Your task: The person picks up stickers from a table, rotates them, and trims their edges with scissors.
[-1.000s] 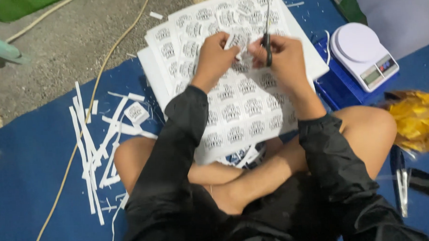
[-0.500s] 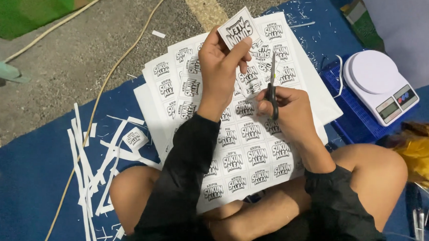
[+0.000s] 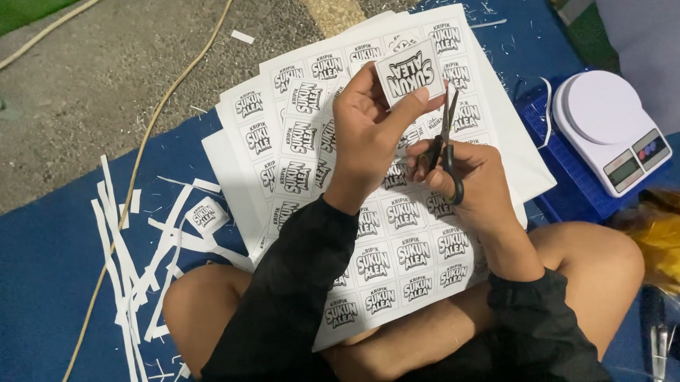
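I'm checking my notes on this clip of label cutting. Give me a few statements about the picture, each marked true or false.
1. The left hand holds a single cut label. True.
2. The right hand holds a knife. False: it holds scissors.
3. Paper strips lie on the blue mat to the person's left. True.
4. The white scale rests on the person's lap. False: it sits on a blue crate to the right.

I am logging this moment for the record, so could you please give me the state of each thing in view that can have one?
Left hand: gripping a cut-out label.
Cut-out label: separate, raised above the sheets.
Right hand: fingers through the scissor handles.
Scissors: nearly closed, tips up, beside the label.
Label sheets: uncut, lying across the lap.
Paper strips: scattered on the blue mat.
Kitchen scale: platform bare.
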